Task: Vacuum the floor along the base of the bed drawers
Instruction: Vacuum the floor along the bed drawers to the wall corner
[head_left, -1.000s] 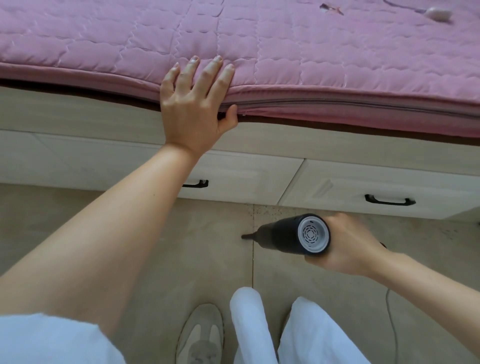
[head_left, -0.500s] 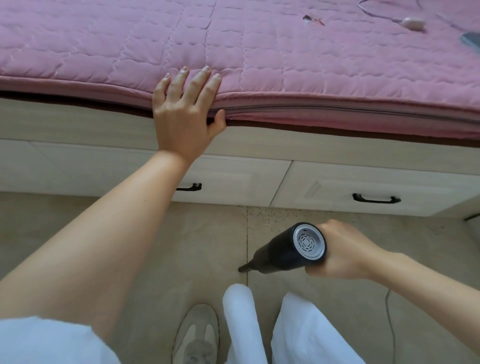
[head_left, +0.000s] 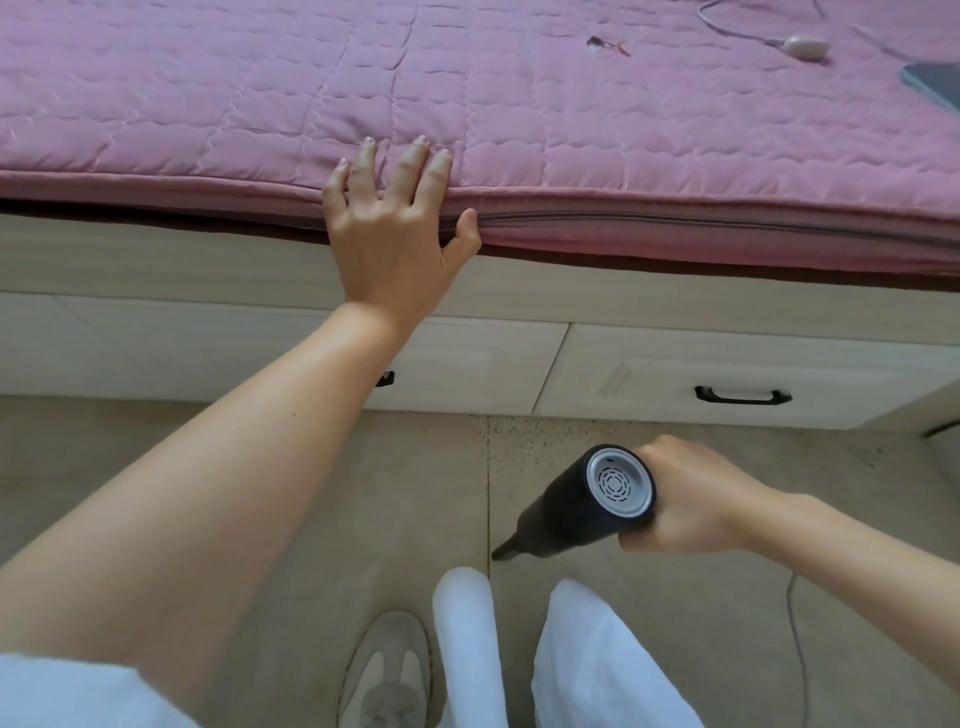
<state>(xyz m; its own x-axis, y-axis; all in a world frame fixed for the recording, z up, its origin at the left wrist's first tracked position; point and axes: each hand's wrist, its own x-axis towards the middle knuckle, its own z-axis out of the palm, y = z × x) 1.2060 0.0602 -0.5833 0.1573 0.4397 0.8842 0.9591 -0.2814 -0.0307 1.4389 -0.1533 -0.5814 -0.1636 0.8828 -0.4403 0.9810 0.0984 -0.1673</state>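
left hand (head_left: 389, 228) flat on the mattress (head_left: 571, 130) edge, right hand (head_left: 691, 499) wrapped around a black vacuum (head_left: 582, 504) over the floor (head_left: 363, 493).
the left hand's 4 fingers are straight and spread a little on the pink quilted top, the thumb hooked against the side seam; it holds nothing. the right hand's fingers are curled tight round the vacuum's rear, beside its grey vented end cap. the vacuum tilts down and to the left, its narrow nozzle (head_left: 506, 548) at a tile joint, near the white trouser legs (head_left: 467, 649) and a grey shoe (head_left: 387, 670), and apart from the drawers (head_left: 727, 374); whether the tip touches the floor cannot be told. dark specks lie on the floor at the base of the drawers. a thin cord (head_left: 797, 639) trails below the right wrist.
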